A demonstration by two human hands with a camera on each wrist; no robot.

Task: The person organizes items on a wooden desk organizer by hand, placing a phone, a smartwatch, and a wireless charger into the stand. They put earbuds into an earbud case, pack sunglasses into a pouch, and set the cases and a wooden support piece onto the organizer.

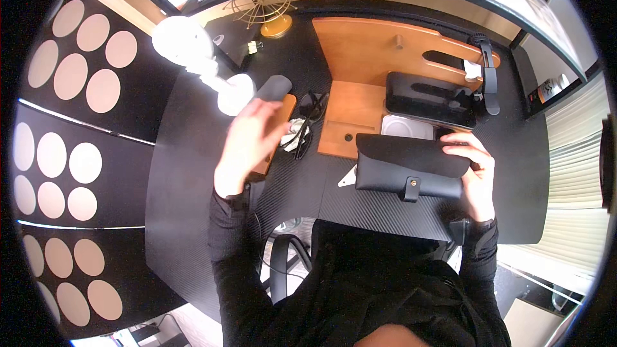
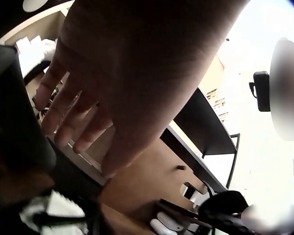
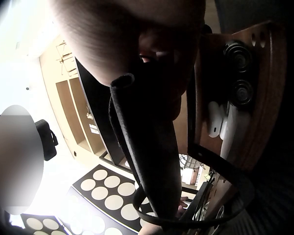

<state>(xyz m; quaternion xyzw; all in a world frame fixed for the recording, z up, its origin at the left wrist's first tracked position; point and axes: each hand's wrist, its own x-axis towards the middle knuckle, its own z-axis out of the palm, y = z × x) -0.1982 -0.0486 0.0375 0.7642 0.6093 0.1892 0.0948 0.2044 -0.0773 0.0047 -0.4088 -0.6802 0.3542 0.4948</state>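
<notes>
Black desk (image 1: pixel 193 173), with a wooden stand (image 1: pixel 360 58) at the far side. Held a black case (image 1: pixel 411 167) near the middle with the right hand (image 1: pixel 472 167), fingers curled on its right end. Kept the left hand (image 1: pixel 247 144) up on the left, fingers straight and close together, above a grey pouch (image 1: pixel 273 87).

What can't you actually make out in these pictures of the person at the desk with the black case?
- Inside of the black case: head view, its flap covers it.
- Right hand fingertips: head view, they curl behind the case's end.
- What the left hand touches, if anything: the head view is blurred, the hand itself fills the left wrist view.
- Items on the wooden organizer: right wrist view, dark and partly blocked by the case.
</notes>
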